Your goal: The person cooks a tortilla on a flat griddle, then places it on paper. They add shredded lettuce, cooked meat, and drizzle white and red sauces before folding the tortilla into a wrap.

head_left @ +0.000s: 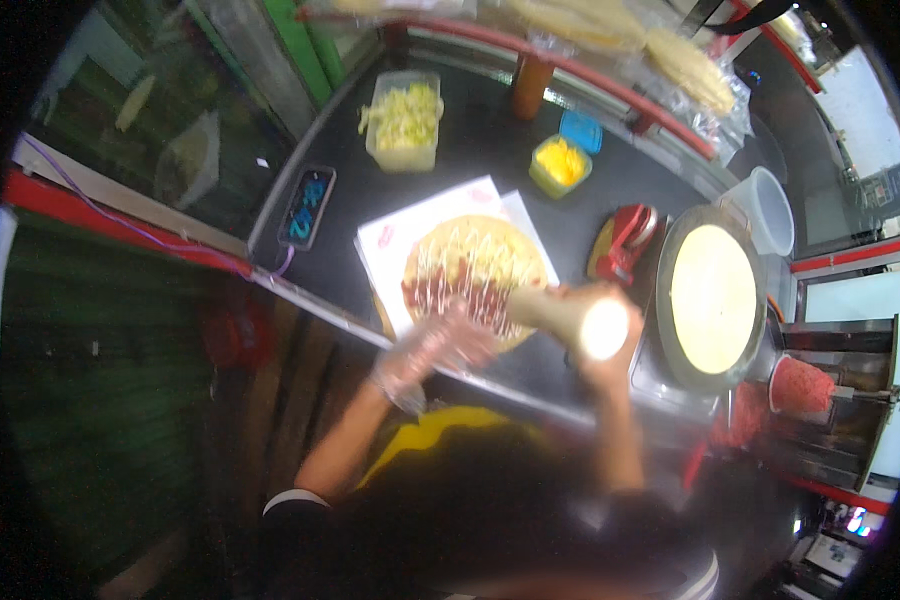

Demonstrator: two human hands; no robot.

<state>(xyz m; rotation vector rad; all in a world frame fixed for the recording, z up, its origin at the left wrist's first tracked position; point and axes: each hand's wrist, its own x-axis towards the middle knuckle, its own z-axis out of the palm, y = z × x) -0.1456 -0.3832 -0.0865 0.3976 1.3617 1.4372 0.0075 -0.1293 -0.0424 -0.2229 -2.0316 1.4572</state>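
A round crepe lies flat on white paper. Thin white sauce lines cross it, over pale shreds on the far part and reddish pieces nearer me. My right hand is wrapped round a pale squeeze bottle, tilted with its narrow end toward the crepe's right side and its bright base toward me. In a clear plastic glove, my left hand is at the crepe's near edge, fingers stretched out and somewhat blurred. I cannot tell whether it touches the crepe.
Behind the crepe stand a tub of shredded cabbage, a sauce bottle and a small container of yellow slices. A phone lies left. At right are a red-handled tool, a round griddle with pale batter and a bucket.
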